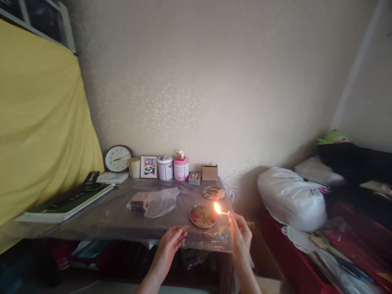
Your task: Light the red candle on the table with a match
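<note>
My right hand [240,234] is closed in a pinch on a burning match [225,213]. Its flame [217,207] burns at the left tip, above the right rim of a round plate [191,219]. A heap of small brownish sticks [203,214] covers most of that plate. Left of it, at the table's front edge, my left hand [172,241] has its fingers pressed together on a small pale thing [184,228]; only its end shows, so its kind is unclear. Behind stands a second plate [206,191] with light sticks [219,193] on it.
A clear plastic bag [162,202] lies by a stack of small boxes [139,200] on the plastic-covered table [116,212]. Along the wall stand a clock [118,159], a panda picture [149,167], tins [165,168] and a cardboard box [210,172]. White bags [290,198] sit at the right.
</note>
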Available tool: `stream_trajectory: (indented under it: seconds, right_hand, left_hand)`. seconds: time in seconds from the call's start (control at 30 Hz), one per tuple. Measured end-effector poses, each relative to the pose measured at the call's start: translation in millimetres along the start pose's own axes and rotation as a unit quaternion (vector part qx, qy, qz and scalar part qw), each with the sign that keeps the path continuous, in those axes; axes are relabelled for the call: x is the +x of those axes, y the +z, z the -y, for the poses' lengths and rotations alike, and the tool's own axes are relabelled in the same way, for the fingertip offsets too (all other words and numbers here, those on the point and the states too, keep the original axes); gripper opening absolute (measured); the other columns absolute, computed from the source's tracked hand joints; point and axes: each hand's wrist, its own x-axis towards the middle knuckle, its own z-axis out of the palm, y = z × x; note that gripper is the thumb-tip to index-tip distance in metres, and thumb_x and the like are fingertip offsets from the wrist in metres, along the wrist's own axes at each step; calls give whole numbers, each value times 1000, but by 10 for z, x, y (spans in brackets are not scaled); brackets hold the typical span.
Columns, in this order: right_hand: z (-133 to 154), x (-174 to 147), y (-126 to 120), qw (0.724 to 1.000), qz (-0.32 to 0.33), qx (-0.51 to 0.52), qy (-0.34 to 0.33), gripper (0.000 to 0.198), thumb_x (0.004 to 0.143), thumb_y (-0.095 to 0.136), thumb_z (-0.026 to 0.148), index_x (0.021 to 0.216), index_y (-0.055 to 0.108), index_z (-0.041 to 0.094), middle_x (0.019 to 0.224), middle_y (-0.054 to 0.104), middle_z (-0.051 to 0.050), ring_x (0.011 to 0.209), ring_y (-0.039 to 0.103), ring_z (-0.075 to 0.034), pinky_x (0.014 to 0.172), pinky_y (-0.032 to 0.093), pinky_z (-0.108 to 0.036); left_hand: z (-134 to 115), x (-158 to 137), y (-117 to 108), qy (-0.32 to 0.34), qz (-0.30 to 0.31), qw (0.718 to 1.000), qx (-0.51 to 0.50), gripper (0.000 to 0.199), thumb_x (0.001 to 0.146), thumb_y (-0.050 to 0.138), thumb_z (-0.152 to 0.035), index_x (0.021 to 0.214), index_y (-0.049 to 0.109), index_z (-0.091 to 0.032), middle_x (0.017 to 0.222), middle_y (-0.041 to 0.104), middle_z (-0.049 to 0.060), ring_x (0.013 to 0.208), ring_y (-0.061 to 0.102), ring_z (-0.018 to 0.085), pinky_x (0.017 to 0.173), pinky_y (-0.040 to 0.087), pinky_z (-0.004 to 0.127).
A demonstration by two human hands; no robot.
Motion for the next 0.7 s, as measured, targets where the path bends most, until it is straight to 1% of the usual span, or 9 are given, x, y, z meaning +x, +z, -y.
stream_trajectory:
  seconds: [0.13,0.23,0.33,0.43,0.6,0.7]
  right_hand:
    - [22,87,-4,1000,3,4,27,28,71,67,44,69,64,16,61,56,2,57,47,-11,53,38,-22]
    - [26,153,7,999,-1,17,30,28,70,68,44,69,62,16,62,55,3,62,47,-12,57,38,-22]
    - [32,226,36,999,-8,33,22,28,69,69,43,67,61,16,62,51,4,64,45,-11,61,38,-21]
    - [34,309,76,999,-16,47,20,27,67,71,42,69,62,16,60,49,5,62,44,-10,62,37,-22]
    - [36,439,150,997,-23,72,23,30,65,72,43,74,64,16,62,54,4,60,46,-11,61,39,-23]
    - [53,499,195,996,-18,83,25,29,64,73,43,73,64,16,61,53,5,58,46,-10,59,38,-23]
  left_hand:
    - [15,60,-31,-2,-2,1000,-16,31,63,75,-38,84,64,-17,97,69,8,91,62,20,79,47,30]
    - [20,35,-73,-13,-12,999,-29,33,60,77,-38,83,64,-19,99,69,7,85,63,19,75,48,30]
    - [4,-15,-109,-22,-12,999,-36,33,63,76,-37,88,65,-18,103,68,7,83,62,18,73,48,29]
    - [-29,-43,-126,-20,-11,999,-42,30,66,73,-36,90,65,-19,104,68,7,83,62,18,73,48,29]
    - [-56,-28,-150,-16,-4,998,-61,24,70,71,-34,89,66,-21,104,68,5,84,62,17,76,48,29]
    - [-56,-23,-176,-18,-2,998,-57,25,71,70,-34,91,66,-20,108,67,6,85,62,17,76,48,29]
